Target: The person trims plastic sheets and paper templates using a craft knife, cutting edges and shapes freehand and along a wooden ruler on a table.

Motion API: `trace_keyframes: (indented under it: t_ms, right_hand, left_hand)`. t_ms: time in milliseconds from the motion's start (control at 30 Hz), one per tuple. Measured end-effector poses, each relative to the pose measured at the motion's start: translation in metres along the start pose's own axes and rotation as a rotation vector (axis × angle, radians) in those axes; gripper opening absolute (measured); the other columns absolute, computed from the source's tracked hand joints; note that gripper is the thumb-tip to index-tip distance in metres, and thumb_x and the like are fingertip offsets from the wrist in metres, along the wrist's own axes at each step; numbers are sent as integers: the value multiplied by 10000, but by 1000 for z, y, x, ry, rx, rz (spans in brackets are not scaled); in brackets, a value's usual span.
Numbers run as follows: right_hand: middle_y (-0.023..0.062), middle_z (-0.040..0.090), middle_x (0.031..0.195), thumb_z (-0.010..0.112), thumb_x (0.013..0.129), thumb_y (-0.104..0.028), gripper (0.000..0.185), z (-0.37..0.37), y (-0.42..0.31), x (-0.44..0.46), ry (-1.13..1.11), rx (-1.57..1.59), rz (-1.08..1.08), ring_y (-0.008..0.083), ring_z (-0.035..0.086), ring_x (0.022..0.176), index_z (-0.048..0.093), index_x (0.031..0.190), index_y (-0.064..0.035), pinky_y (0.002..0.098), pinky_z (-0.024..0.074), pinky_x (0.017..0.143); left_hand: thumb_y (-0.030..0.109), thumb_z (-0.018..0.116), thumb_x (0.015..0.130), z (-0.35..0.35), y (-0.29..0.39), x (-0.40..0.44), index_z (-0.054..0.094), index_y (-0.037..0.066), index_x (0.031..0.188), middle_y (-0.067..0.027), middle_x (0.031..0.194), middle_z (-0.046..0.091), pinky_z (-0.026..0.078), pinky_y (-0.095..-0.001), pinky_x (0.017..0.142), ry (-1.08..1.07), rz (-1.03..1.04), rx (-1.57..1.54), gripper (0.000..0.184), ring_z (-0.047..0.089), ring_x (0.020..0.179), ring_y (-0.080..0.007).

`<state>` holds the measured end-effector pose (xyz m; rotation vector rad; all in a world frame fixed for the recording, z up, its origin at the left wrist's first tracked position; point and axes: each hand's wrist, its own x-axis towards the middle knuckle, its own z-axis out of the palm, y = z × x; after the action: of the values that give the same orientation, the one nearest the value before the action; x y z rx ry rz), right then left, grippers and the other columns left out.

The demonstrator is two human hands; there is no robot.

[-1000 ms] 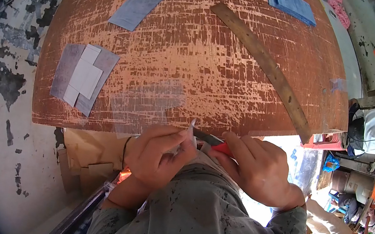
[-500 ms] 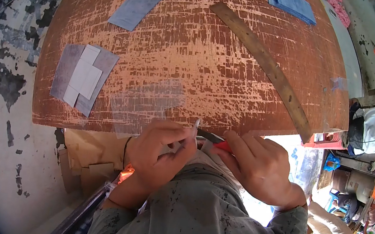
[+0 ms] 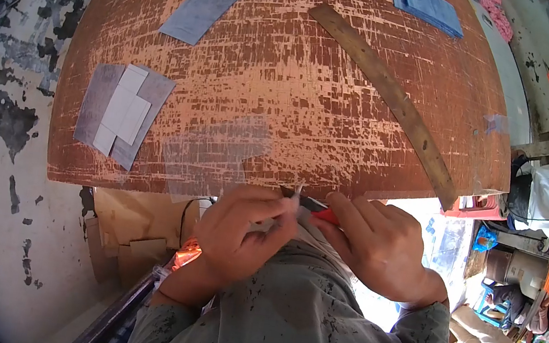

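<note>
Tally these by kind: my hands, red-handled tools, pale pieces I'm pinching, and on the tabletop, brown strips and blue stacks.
Left hand and right hand: 2
Red-handled tool: 1
Pale piece: 1
Brown strip: 1
Blue stack: 1
Total: 6

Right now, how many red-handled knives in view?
1: the red-handled knife in the right hand, near the scratched tabletop's near edge, blade toward the left hand. Others could be hidden behind the hands.

The close head view faces forward and down onto the worktable (image 3: 253, 74).
</note>
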<state>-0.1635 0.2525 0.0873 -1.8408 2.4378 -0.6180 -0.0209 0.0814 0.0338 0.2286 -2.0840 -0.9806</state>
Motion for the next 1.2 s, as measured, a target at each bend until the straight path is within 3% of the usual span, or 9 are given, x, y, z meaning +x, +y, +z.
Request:
trace_keyframes:
  t_ms: [133,333,533,733,800,1033,1100,1133,1200]
  right_hand:
    - [45,646,789,886,925,-246,339,0,2,0,21,-12,-16,224,675,670,726,1131,-30,372,532,597]
    - [59,650,821,835,946,-267,312,2,2,-1,1,-24,-33,210,715,700,701,1105,-35,362,555,578]
    - [65,659,821,835,951,-272,343,0,7,-2,-2,-24,-59,215,704,678,719,1151,-18,356,551,581]
    - [133,738,854,881,947,-301,438,-2,9,-5,30,321,3,287,751,704,735,1198,26,398,593,618]
    - [193,800,996,954,875,-207,492,-4,7,-5,-55,483,62,321,807,809,737,1240,43,377,637,687]
    - [227,797,1009,954,879,-200,512,-5,5,-4,-78,525,91,348,822,859,732,1266,51,387,652,738]
    - [235,795,1012,928,905,-166,488,-4,5,-4,-53,551,69,322,828,877,721,1280,67,388,652,756]
    - [235,795,1012,928,905,-166,488,1,5,-5,-53,550,68,322,828,877,721,1280,67,388,652,756]
    - [178,758,896,766,1069,-334,436,13,6,-9,16,746,100,282,776,742,710,1275,46,380,606,673]
  left_hand:
    - [-61,910,816,0,-7,0,736,18,1017,-136,961,779,601,-318,612,80,-13,120,277,765,762,-223]
    - [-50,912,816,-1,1,-2,740,28,999,-127,941,779,572,-299,582,-4,-40,-16,262,758,778,-213]
    - [-103,874,836,-10,-9,0,691,30,961,-131,952,753,527,-259,591,58,-94,74,258,684,729,-141]
    - [-102,791,916,-20,-23,-16,619,34,1075,-99,1014,675,541,-247,621,259,-399,-336,271,650,770,-120]
    - [-102,796,941,-23,-21,-19,640,19,1114,-132,1067,694,639,-299,701,196,-460,-555,263,693,872,-158]
    - [-108,777,950,-17,-18,-29,610,13,1120,-148,1089,664,656,-314,712,177,-446,-639,267,699,881,-168]
    - [4,797,963,-12,-15,-28,567,55,1063,-99,1028,648,559,-260,557,233,-438,-550,255,643,773,-119]
    - [4,797,963,-14,-17,-30,567,55,1063,-99,1028,648,559,-260,557,233,-438,-551,255,643,773,-119]
    - [-89,823,910,-17,-20,-32,639,46,1111,-169,1094,688,630,-329,707,136,-212,-462,304,718,879,-189]
